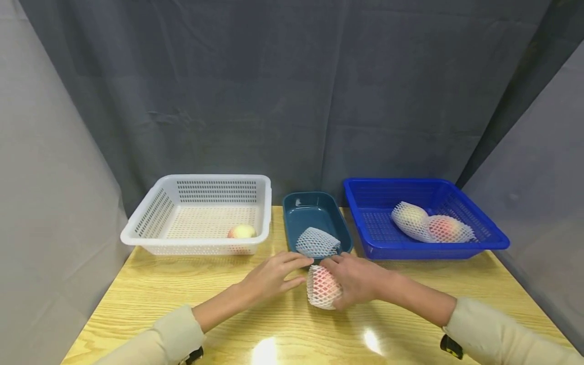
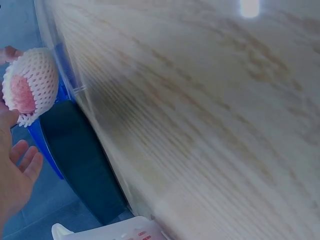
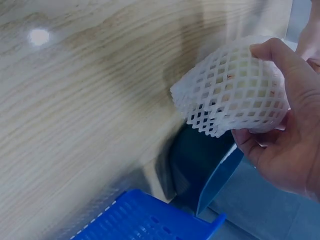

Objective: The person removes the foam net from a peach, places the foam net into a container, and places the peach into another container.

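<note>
My right hand (image 1: 358, 281) grips a red-and-yellow peach in a white foam net sleeve (image 1: 323, 288), close over the table's middle. In the right wrist view, the thumb lies across the net (image 3: 235, 82) and other fingers curl beneath; the sleeve's open end hangs past the fruit. To the left of the peach is my left hand (image 1: 274, 276), fingers extended and apart, fingertips right by the sleeve. From the left wrist, pink skin of the peach (image 2: 22, 94) shows at the sleeve's opening. Just behind both hands, a foam net (image 1: 317, 242) lies limp in the teal tray (image 1: 315, 203).
At the back left stands a white plastic basket (image 1: 196, 243) with one bare peach (image 1: 242, 231) inside. A blue basket (image 1: 420, 253) at the back right holds two netted peaches (image 1: 410, 217). Grey cloth (image 1: 228, 91) hangs behind the wooden table (image 1: 182, 284).
</note>
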Tool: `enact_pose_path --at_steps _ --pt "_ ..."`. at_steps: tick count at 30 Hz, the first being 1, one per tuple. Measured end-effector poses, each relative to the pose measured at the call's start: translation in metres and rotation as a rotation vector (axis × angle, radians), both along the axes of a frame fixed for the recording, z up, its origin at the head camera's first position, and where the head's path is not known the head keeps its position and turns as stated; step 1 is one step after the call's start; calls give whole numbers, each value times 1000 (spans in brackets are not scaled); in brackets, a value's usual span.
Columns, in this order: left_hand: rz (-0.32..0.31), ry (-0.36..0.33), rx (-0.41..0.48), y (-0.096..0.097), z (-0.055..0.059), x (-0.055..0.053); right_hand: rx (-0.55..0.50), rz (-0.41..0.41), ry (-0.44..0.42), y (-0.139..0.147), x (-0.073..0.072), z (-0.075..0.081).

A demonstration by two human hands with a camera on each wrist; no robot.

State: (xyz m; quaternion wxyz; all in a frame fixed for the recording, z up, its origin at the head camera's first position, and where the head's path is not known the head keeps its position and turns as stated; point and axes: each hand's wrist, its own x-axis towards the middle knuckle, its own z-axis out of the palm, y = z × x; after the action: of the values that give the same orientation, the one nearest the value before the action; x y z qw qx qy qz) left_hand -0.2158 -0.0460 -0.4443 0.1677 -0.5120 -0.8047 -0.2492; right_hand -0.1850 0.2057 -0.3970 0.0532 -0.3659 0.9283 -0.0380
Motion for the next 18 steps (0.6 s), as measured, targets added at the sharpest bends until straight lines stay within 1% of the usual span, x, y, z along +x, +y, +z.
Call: enact_pose_path --at_steps 6,13,18 --pt "-5 -5 -4 1 0 0 30 -11 -18 -3 2 -7" --pt "2 -1 -20 1 0 0 31 -30 -21 -3 2 -11" --pt "9 -24 -34 0 -1 1 39 -28 -17 -3 1 -12"
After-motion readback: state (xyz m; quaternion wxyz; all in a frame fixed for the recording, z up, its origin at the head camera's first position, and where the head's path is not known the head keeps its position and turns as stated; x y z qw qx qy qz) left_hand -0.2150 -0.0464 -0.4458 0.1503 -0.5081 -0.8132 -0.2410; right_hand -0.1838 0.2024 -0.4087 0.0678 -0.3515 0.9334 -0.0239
